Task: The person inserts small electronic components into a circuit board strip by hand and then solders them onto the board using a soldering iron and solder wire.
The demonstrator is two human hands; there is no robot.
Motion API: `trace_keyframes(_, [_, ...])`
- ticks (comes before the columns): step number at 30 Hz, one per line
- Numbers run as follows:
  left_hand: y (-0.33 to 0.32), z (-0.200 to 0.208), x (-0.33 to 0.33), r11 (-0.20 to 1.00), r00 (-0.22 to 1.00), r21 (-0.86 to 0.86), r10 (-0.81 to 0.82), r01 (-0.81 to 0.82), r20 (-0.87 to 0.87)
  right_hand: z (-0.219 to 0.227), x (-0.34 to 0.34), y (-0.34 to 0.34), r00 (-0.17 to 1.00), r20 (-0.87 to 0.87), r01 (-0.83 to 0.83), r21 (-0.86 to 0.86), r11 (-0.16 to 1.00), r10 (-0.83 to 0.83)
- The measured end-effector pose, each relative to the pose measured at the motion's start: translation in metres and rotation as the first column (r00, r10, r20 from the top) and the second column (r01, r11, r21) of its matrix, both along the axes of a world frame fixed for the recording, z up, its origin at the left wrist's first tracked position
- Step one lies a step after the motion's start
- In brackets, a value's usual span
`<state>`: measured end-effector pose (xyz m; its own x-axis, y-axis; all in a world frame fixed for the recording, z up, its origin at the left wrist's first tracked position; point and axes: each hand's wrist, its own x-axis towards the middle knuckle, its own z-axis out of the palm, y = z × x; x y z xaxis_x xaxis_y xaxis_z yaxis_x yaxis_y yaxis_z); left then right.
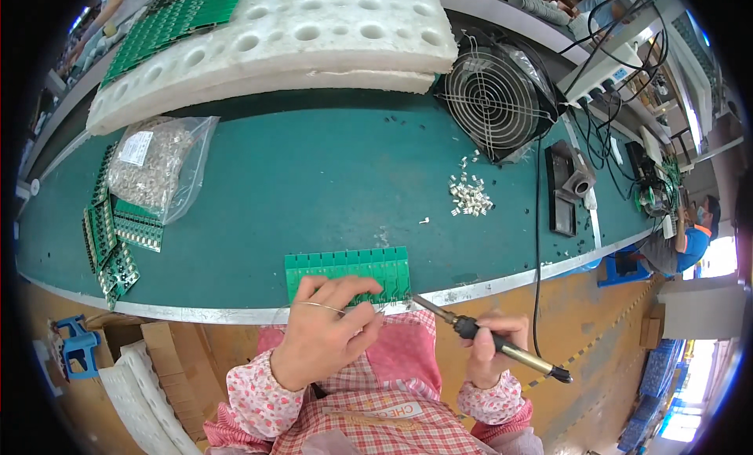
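While the right hand (496, 341) is closed around a soldering iron (466, 326), the left hand (325, 329), apart from it, pinches a thin wire (323, 305) over the green circuit board (349, 267), which lies at the near edge of the worktop (314, 180). The step in hand looks like soldering near the board's closest right corner, where the iron's tip points; whether it touches is unclear. Next calls for a steady tip and wire brought to meet it.

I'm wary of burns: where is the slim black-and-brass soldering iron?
In the head view, the soldering iron is right of centre, in the right hand, its tip near the right end of the green rectangular circuit board.
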<state>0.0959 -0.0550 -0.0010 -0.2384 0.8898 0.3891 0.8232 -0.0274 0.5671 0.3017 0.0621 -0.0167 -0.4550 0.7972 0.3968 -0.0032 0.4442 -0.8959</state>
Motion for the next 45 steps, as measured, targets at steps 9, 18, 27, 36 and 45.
trace_keyframes(9, [-0.008,-0.004,-0.009,0.999,0.998,0.037,-0.026,0.024,0.055,0.006,-0.005,-0.005,0.999,0.006,-0.041,-0.034,0.999,0.041])
trace_keyframes(18, [-0.006,-0.003,-0.009,0.999,0.999,0.043,-0.022,0.021,0.034,-0.006,-0.004,-0.003,0.997,-0.023,-0.069,-0.022,0.997,0.069])
trace_keyframes(27, [-0.019,-0.004,-0.011,0.997,0.999,0.068,0.034,-0.035,0.012,-0.004,-0.006,-0.003,0.994,-0.032,-0.108,0.000,0.994,0.108])
trace_keyframes(36, [-0.017,-0.004,-0.012,0.998,0.999,0.057,0.041,-0.041,-0.003,-0.007,-0.015,-0.008,0.994,-0.035,-0.099,0.005,0.995,0.099])
trace_keyframes(45, [-0.015,-0.006,-0.009,0.997,0.999,0.056,0.050,-0.050,0.013,-0.012,-0.008,-0.010,0.992,0.037,-0.125,0.006,0.992,0.124])
